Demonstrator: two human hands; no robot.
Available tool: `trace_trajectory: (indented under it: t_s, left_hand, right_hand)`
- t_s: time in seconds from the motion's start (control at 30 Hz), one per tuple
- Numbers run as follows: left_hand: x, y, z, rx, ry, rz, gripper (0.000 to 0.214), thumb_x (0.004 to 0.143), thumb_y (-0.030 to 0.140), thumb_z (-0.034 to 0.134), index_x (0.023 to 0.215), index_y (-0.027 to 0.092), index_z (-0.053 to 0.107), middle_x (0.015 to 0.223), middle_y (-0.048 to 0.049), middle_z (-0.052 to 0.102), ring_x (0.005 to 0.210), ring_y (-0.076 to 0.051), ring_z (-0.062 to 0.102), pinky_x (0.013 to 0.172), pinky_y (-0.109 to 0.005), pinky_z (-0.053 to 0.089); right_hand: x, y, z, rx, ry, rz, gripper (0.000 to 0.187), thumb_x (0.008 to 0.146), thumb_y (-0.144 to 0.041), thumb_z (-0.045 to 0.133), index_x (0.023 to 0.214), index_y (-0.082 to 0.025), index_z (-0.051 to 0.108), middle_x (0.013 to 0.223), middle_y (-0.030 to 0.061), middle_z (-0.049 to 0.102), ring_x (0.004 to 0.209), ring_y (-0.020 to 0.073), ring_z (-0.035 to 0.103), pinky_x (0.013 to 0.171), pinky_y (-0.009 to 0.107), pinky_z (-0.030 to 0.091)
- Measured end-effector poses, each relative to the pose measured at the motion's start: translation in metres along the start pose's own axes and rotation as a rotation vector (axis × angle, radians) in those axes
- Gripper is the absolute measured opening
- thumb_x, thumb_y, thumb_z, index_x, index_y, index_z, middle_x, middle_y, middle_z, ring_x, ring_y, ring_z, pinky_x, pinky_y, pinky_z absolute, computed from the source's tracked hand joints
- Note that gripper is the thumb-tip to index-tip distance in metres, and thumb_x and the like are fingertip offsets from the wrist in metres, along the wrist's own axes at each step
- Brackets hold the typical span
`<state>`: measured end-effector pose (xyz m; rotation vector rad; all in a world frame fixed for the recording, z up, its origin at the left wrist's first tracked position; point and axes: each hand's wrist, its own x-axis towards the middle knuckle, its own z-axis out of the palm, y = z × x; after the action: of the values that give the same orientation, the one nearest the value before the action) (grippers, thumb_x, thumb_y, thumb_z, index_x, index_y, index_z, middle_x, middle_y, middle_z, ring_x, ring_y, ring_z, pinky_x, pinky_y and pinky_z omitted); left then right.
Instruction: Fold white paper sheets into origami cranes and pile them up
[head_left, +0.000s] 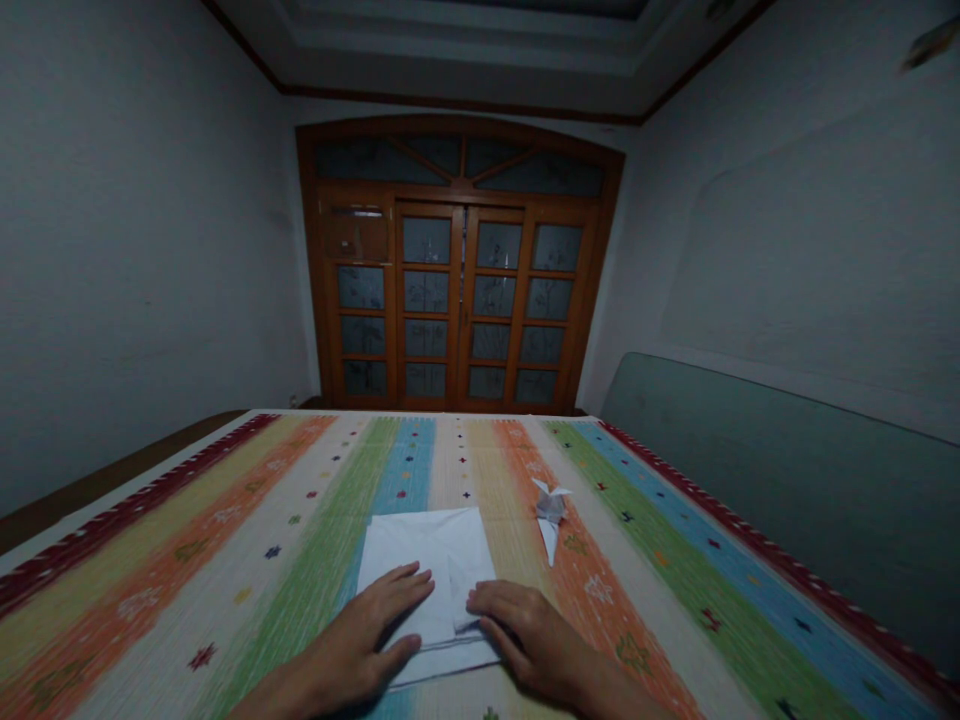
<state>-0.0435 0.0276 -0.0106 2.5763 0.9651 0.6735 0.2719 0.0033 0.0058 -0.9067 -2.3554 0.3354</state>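
A white sheet of paper (431, 548) lies on a striped, many-coloured mat (225, 560), with a smaller folded piece (466, 590) on its near part. My left hand (371, 640) rests flat on the sheet's left side, fingers stretched out. My right hand (529, 640) lies on the right side, its fingertips pressing the edge of the folded piece. A small folded paper figure (550, 512), crane-like, sits on the mat to the right of and beyond the sheet, apart from both hands.
The mat covers a wide flat surface that ends at a far edge (420, 412). Beyond stands a wooden door with glass panes (459, 300). A grey-green panel (780, 480) leans along the right wall. Bare walls flank both sides.
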Motion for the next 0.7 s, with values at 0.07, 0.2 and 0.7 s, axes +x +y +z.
trace_trajectory:
  t_s: [0.07,0.2,0.7]
  left_hand:
    - [-0.0003,0.0018,-0.0006,0.006,-0.016,0.013,0.063,0.102,0.045,0.062,0.160,0.040,0.037,0.162,-0.0042,0.048,0.149,-0.034,0.044,0.120,-0.058,0.040]
    - [-0.0011,0.0023,0.0004,0.018,-0.013,0.039,0.069,0.100,0.040,0.066,0.161,0.040,0.034,0.163,-0.0046,0.048,0.148,-0.034,0.044,0.120,-0.058,0.040]
    - [-0.0029,-0.0003,0.0022,0.030,0.014,0.040,0.071,0.099,0.034,0.067,0.161,0.041,0.033,0.162,-0.0042,0.049,0.147,-0.034,0.047,0.119,-0.056,0.043]
  right_hand:
    - [0.0005,-0.0024,-0.0013,-0.011,-0.009,-0.004,0.031,0.099,-0.020,0.056,0.126,-0.018,0.070,0.125,0.0146,0.076,0.116,0.0263,0.072,0.105,0.037,0.055]
    - [-0.0002,-0.0037,-0.0029,-0.028,-0.040,0.013,0.035,0.092,-0.019,0.065,0.127,-0.017,0.070,0.130,0.0164,0.074,0.121,0.0284,0.070,0.108,0.039,0.054]
    - [-0.0034,0.0011,-0.0003,-0.026,-0.018,0.013,0.036,0.093,-0.020,0.066,0.129,-0.019,0.070,0.130,0.0166,0.073,0.120,0.0287,0.070,0.106,0.040,0.055]
